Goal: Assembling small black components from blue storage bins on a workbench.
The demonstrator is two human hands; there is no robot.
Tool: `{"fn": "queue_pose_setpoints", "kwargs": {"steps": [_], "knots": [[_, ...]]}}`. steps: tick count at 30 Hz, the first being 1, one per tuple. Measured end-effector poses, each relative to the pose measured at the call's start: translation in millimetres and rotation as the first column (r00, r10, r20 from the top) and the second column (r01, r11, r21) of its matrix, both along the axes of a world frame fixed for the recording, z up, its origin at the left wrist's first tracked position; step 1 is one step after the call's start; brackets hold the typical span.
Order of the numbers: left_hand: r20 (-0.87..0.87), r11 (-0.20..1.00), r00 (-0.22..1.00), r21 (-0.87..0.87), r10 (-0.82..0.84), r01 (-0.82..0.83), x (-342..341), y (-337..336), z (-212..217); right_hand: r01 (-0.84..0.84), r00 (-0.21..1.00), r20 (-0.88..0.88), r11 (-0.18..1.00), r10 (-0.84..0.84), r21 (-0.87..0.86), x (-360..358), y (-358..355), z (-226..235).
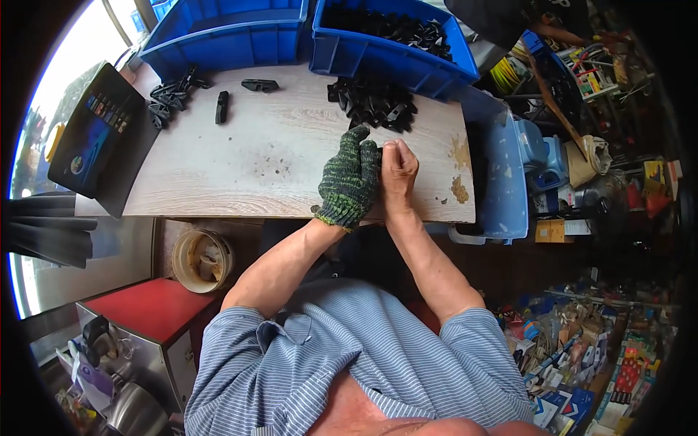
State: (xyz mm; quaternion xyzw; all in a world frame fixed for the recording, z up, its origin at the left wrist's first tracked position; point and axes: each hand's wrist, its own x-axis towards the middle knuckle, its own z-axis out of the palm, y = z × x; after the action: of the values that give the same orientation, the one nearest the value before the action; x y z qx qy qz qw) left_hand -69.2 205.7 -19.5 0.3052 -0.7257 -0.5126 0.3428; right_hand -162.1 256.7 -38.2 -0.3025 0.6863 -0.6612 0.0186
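Hands: left hand in green-black knitted glove point(347, 178) and bare right hand point(399, 174) meet over pale woodgrain desk point(182, 174), likely bracing each other.
Grip: right fingers curled, left ones close together; can't tell what either pinches.
Work piece: small dark piece point(380, 153) between hands, mostly hidden.
Pile: angular black plastic parts point(372, 104), 12 o'clock from hands, probably for short reach.
Bin: blue ribbed plastic bin point(356, 59), 12 to 1 o'clock, probably storing similar black parts.
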Motion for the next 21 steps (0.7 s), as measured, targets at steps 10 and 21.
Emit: {"fn": "queue_pose_setpoints", "kwargs": {"steps": [10, 21], "knots": [[-0.084, 0.793, 0.991, -0.595, 0.100, -0.130, 15.0, -32.3, -25.8, 0.033, 0.931, 0.364, 0.998, -0.009, -0.058, 8.0, -6.1, 3.8], [0.110, 0.867, 0.993, -0.488, -0.051, 0.099, 14.8, -25.7, -30.0, 0.044, 0.893, 0.449, 0.990, 0.022, -0.136, 13.3, -8.9, 13.3]]}}
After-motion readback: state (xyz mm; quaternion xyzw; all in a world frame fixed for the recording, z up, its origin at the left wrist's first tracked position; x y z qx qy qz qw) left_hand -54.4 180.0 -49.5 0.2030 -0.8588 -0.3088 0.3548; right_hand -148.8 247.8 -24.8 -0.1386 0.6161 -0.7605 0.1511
